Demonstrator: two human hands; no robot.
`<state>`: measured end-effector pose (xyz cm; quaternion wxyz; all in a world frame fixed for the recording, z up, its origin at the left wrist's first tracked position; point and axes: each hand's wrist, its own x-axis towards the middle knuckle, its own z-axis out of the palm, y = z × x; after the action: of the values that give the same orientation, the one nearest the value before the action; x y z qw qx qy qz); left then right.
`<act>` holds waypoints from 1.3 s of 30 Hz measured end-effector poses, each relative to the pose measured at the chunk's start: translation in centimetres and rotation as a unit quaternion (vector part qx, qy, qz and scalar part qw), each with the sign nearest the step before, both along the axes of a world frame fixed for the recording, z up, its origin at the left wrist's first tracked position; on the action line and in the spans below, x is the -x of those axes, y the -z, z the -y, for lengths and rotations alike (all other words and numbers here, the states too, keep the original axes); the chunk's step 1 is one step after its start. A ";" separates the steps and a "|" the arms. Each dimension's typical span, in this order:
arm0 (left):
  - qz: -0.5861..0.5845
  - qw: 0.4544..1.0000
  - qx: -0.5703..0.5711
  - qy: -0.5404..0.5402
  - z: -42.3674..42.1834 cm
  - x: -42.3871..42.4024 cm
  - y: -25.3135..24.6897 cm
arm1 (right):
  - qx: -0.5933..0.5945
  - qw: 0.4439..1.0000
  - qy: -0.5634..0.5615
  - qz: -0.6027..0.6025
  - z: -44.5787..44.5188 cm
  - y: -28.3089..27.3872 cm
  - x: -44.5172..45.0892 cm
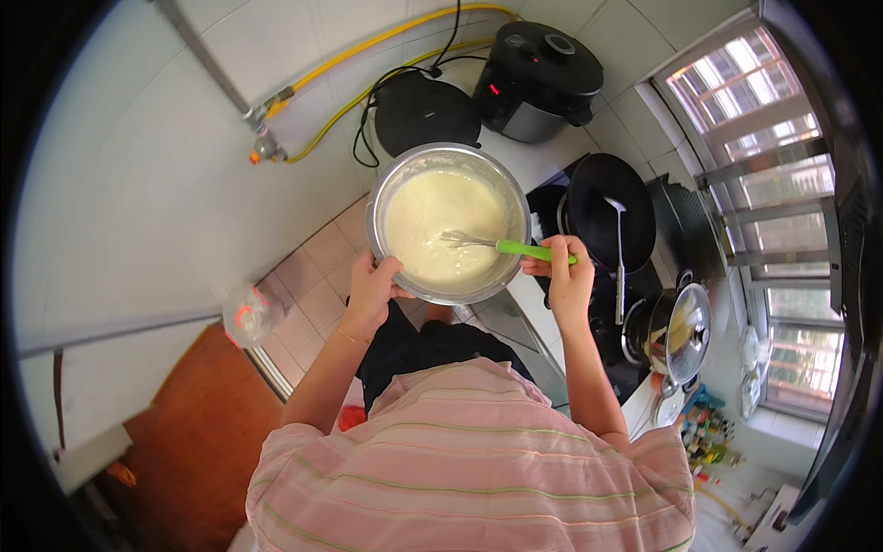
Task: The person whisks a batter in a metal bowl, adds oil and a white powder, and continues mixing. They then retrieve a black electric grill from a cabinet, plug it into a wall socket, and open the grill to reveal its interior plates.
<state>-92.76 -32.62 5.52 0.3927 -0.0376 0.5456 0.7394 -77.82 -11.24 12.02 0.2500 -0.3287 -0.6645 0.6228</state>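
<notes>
My left hand (372, 286) grips the rim of a round stainless steel bowl (516, 207), with the thumb over the edge and fingers beneath. Pale yellow batter (438, 207) fills much of the bowl, and some is smeared on its inner wall. In my right hand (569, 276) is the bright green handle of a whisk (521, 250). Its wire end dips into the batter right of the middle, so the tips are partly hidden. The bowl is held in front of my body, above the tiled floor and near the counter.
A black electric pressure cooker (538, 83) and a round black appliance (428, 114) stand on the counter with cables. To the right, a black wok (607, 221) holding a metal spatula (620, 269) sits on the hob, near a glass-lidded pot (683, 334). A yellow gas hose (386, 34) runs along the wall.
</notes>
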 end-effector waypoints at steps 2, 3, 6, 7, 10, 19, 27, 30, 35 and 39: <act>0.009 1.000 0.007 0.024 -0.6 2.5 0.6 | 0.054 0.997 0.053 -0.012 1.3 1.1 0.6; 0.011 0.999 0.011 0.039 -1.0 3.7 0.8 | 0.071 0.994 0.082 -0.023 2.0 1.5 0.9; 0.015 0.996 0.035 0.083 -2.5 7.5 1.6 | 0.129 0.981 0.145 -0.007 4.4 3.1 1.9; 0.015 0.994 0.026 0.109 -3.0 8.6 2.0 | 0.164 0.970 0.176 -0.019 5.2 3.8 2.1; 0.012 0.984 0.006 0.177 -4.5 11.6 2.8 | 0.264 0.927 0.257 -0.064 7.7 6.1 2.9; 0.000 0.952 0.018 0.306 -7.6 14.8 4.7 | 0.392 0.832 0.330 -0.210 13.6 8.2 5.1; 0.040 0.931 0.016 0.363 -10.1 13.5 7.8 | 0.341 0.856 0.359 -0.149 15.1 10.6 0.2; 0.037 0.924 0.016 0.380 -11.0 12.6 8.1 | 0.333 0.825 0.435 -0.135 11.9 12.0 -5.0; 0.034 0.916 0.009 0.400 -12.3 11.8 9.4 | 0.355 0.833 0.410 -0.111 1.6 9.5 -5.5; 0.035 0.919 0.009 0.393 -13.4 11.1 10.0 | 0.446 0.830 0.300 -0.150 -3.8 10.3 -5.9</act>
<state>-103.86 -19.17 -4.45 0.6702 0.1507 0.5091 0.5187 -71.96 -7.41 1.71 0.3476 -0.4900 -0.1380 0.7875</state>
